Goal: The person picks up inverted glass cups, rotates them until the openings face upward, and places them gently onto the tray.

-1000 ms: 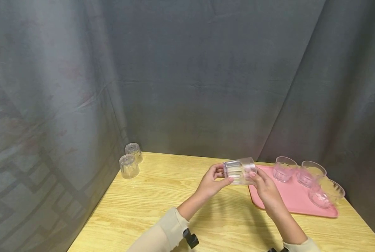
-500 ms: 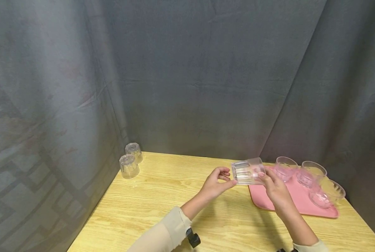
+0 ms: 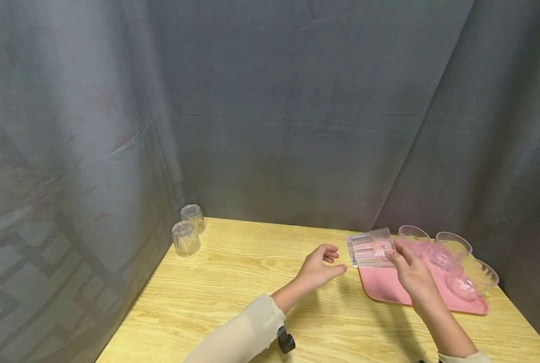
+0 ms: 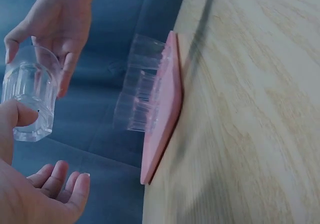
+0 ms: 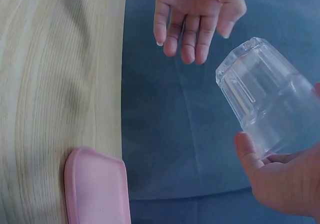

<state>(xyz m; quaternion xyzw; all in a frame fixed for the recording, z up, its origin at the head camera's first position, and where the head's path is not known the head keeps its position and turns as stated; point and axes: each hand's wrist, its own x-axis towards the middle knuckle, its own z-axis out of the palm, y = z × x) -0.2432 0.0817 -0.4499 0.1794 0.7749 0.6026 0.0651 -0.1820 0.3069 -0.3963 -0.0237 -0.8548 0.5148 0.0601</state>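
Note:
My right hand (image 3: 417,277) grips a clear faceted tumbler (image 3: 368,249) near its rim, above the left edge of the pink tray (image 3: 388,288). The tumbler lies on its side in the air, its base toward the left. Just left of that base is my left hand (image 3: 320,266), its fingers loosely bent and holding nothing. In the right wrist view a gap shows between the left fingertips (image 5: 188,54) and the tumbler (image 5: 265,92). Several clear tumblers (image 3: 451,247) stand mouth up on the tray, the front one tilted in look.
Two clear tumblers (image 3: 186,239) stand upside down at the far left corner of the wooden table (image 3: 233,282). Grey curtains (image 3: 279,121) hang behind the table and along both sides.
My left hand has let go of the tumbler's base. My right hand has carried the tumbler rightward over the tray, and the left hand has followed a little to the right.

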